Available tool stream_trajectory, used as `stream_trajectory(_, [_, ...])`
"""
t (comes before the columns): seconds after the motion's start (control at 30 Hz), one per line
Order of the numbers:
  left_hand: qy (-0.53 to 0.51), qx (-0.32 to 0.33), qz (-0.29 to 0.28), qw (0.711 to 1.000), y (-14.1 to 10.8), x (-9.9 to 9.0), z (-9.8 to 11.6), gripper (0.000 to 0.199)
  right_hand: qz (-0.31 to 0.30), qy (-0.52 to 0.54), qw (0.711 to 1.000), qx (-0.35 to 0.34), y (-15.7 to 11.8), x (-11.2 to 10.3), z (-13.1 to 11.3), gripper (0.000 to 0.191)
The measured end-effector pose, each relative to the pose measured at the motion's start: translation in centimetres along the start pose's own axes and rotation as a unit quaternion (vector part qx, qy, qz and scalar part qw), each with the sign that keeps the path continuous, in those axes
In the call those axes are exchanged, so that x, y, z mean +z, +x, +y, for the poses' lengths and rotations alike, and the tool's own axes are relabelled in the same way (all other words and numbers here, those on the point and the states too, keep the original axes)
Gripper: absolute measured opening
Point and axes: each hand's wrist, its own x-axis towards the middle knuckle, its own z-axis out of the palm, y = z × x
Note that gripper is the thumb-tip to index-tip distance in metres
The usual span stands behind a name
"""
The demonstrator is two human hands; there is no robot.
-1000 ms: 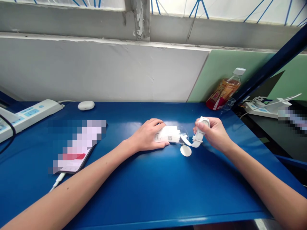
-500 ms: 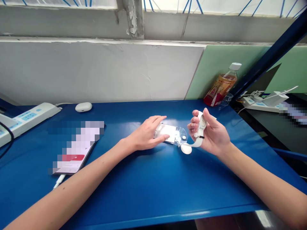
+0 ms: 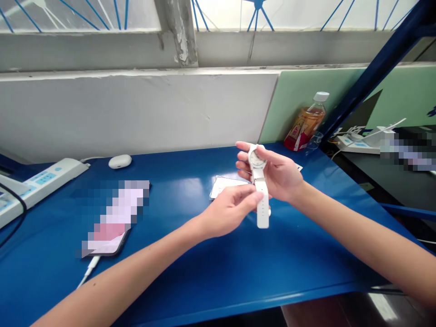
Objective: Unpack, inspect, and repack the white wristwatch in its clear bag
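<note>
A white wristwatch point(image 3: 258, 160) with a pale round dial is held above the blue table. My right hand point(image 3: 281, 175) has its fingers behind the watch and its thumb at the dial's edge. The white strap point(image 3: 262, 211) hangs down, its holes showing. My left hand point(image 3: 235, 206) pinches the strap between thumb and fingers just below the watch case. Behind my left hand lies a flat, pale, clear-edged item point(image 3: 223, 183), partly hidden by that hand.
A charging phone point(image 3: 116, 218) lies on the blue table point(image 3: 190, 281) at left, near a white power strip point(image 3: 44, 181) and a white earbud case point(image 3: 120, 161). A drink bottle point(image 3: 304, 125) leans at the back right, beside a blue post point(image 3: 364, 72).
My left hand has moved right, off the clear item, and taken hold of the strap. My right hand has moved left and turned, so the dial now shows. The camera view has shifted a little.
</note>
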Motion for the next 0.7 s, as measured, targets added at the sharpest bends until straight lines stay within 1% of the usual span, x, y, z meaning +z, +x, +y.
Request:
stream_trajectory(0.03, [-0.074,-0.032,0.007,0.997,0.2,0.1,-0.2,0.044,-0.015,-0.003,1.000,0.004,0.7,0.3,0.1,0.032])
stream_trajectory(0.1, [-0.177,-0.068,0.020,0.982,0.4,0.1,-0.6,0.046,-0.043,0.005,0.999,0.001,2.0,0.7,0.4,0.032])
stream_trajectory(0.2, [-0.272,-0.086,0.024,0.958,0.5,-0.2,-0.8,0.040,-0.066,0.012,0.998,0.015,3.2,1.1,0.8,0.038])
stream_trajectory(0.3, [-0.337,-0.108,0.028,0.935,0.5,-0.4,-0.8,0.034,-0.080,0.028,0.995,0.048,3.5,1.0,1.0,0.054])
stream_trajectory(0.37, [-0.357,-0.125,0.027,0.925,0.5,-0.5,-0.9,0.031,-0.086,0.044,0.993,0.067,3.6,0.6,1.0,0.064])
stream_trajectory(0.43, [-0.361,-0.143,0.021,0.921,0.5,-0.6,-0.9,0.030,-0.088,0.052,0.991,0.089,3.6,0.2,1.0,0.069])
stream_trajectory(0.57, [-0.357,-0.171,0.018,0.918,0.6,-0.9,-0.9,0.029,-0.085,0.048,0.986,0.134,3.9,-0.6,1.2,0.067])
stream_trajectory(0.7, [-0.345,-0.182,0.029,0.920,0.7,-1.2,-0.9,0.031,-0.075,0.047,0.985,0.150,4.2,-1.1,1.2,0.067])
